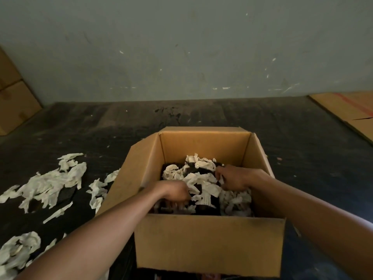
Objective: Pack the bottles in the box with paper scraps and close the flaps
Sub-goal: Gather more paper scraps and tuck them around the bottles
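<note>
Inside open box (pixel 210 239), both hands (pixel 232 178) among paper scraps (pixel 203 180).

Two bare forearms enter from 7 and 4 o'clock, sleeveless; left hand (pixel 173 190) and right hand (pixel 234 178) wear no gloves, rings or watch.

Single head cam on me, looking forward and down over my forearms into the open box (pixel 210 241), close below. Wide angle: dark floor (pixel 302 138) spreads to both sides, wall (pixel 181 47) fills the top. No second view to share.
</note>
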`<control>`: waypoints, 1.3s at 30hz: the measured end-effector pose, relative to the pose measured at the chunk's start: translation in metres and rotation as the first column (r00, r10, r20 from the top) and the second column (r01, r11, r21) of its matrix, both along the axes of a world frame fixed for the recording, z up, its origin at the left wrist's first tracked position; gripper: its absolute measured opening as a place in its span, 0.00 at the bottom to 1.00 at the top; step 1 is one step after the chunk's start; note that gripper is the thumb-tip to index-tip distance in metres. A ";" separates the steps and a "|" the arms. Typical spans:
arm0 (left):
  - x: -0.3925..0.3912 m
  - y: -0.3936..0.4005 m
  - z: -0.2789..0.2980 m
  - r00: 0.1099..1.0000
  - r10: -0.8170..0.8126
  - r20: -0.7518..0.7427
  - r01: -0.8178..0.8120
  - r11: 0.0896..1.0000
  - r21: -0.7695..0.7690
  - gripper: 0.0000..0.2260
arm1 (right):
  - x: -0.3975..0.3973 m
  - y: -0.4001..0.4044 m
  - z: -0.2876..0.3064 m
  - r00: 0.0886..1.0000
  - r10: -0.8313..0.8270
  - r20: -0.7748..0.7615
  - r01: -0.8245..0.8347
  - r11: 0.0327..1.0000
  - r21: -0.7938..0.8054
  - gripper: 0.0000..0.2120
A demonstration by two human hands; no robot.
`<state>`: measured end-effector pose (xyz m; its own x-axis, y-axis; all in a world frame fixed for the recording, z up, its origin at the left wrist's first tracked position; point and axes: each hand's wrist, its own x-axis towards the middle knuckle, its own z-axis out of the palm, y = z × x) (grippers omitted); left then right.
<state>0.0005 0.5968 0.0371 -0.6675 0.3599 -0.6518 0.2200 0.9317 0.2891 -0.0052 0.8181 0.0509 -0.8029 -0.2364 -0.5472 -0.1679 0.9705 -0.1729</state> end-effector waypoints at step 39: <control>0.008 0.001 -0.012 0.997 -0.075 0.009 0.076 0.980 -0.184 0.26 | 0.038 0.004 -0.016 0.954 0.108 0.278 -0.162 0.971 0.178 0.25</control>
